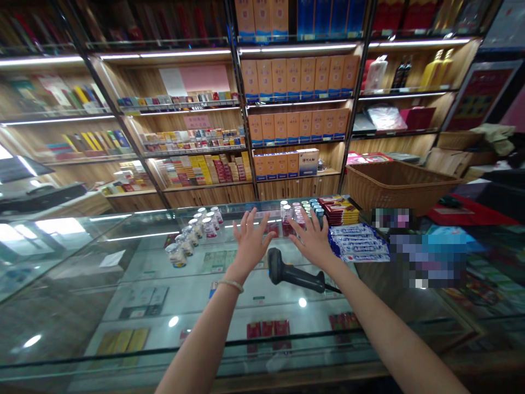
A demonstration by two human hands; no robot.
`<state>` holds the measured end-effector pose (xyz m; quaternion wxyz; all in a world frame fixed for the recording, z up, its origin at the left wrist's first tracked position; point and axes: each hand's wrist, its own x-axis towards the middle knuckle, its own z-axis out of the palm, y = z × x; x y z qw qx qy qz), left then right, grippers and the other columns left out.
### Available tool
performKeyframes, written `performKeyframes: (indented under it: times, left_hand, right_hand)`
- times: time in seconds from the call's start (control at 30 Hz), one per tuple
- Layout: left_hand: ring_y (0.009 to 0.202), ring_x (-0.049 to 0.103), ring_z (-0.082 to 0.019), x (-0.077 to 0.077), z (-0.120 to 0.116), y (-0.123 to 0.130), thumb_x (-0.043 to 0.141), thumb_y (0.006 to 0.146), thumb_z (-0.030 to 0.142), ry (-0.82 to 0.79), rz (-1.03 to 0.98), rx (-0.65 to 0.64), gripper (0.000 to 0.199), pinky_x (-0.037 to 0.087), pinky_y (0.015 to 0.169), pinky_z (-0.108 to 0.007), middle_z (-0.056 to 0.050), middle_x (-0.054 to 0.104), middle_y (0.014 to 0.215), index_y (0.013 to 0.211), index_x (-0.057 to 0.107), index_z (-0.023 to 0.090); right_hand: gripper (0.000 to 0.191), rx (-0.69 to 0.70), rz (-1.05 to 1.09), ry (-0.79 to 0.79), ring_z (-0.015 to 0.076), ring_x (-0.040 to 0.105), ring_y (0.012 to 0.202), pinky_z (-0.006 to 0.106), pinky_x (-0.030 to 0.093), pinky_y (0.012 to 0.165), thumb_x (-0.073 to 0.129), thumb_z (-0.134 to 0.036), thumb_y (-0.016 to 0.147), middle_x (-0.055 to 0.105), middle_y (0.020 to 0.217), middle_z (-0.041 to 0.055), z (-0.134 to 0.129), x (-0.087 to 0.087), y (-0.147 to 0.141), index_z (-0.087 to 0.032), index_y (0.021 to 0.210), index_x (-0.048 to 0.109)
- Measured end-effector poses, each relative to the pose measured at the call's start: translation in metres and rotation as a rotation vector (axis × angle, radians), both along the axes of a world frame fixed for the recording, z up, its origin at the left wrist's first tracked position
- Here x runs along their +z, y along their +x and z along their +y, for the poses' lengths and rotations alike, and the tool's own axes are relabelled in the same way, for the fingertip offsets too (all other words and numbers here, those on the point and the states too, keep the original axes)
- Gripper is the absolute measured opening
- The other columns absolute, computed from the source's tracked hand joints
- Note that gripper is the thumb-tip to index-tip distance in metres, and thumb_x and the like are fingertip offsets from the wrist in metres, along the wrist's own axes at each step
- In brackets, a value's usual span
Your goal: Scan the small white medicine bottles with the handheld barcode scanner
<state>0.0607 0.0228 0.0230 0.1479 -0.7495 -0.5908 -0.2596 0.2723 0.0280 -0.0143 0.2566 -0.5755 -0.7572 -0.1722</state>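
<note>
One bare left hand (251, 241), one bare right hand (313, 241), one black plastic handheld scanner (297, 276), one large brown woven basket (400, 194). The left-side white-topped cylindrical cans (176, 255) overlap and blur, perhaps ten. Two shelf rows hold eight tall orange cardboard boxes (293, 81) each; two yellow bottles (433, 72), two dark bottles (397, 75).

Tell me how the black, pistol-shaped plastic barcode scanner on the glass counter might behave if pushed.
The scanner looks rigid, so it should keep its shape. Lying flat on the smooth glass counter, it would probably slide or pivot rather than tip. The thin black cable at its handle end may tug it back.
</note>
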Motion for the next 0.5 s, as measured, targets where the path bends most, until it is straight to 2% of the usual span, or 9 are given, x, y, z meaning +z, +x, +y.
performKeyframes:
  times: [0.23, 0.5]
  left_hand:
    - [0.153, 0.026, -0.035, 0.012, 0.017, 0.004, 0.056, 0.096, 0.045, 0.016, -0.005, -0.019, 0.057, 0.011, 0.122, -0.069, -0.012, 0.032, 0.166, 0.152, 0.046, 0.037]
    - [0.153, 0.026, -0.034, 0.008, 0.042, 0.014, 0.056, 0.096, 0.044, -0.029, -0.056, -0.033, 0.057, 0.014, 0.121, -0.069, -0.011, 0.031, 0.166, 0.151, 0.046, 0.037]
  right_hand:
    - [0.057, -0.031, -0.003, -0.054, 0.0351, 0.014, 0.156, 0.066, 0.011, 0.119, 0.043, -0.051, 0.102, 0.021, 0.170, 0.0077, 0.010, 0.014, 0.007, -0.043, 0.157, 0.032]
    - [0.055, -0.087, 0.021, -0.112, 0.0340, 0.017, 0.155, 0.066, 0.014, 0.119, 0.041, -0.050, 0.102, 0.023, 0.170, 0.0070, 0.030, 0.018, 0.015, -0.043, 0.156, 0.035]
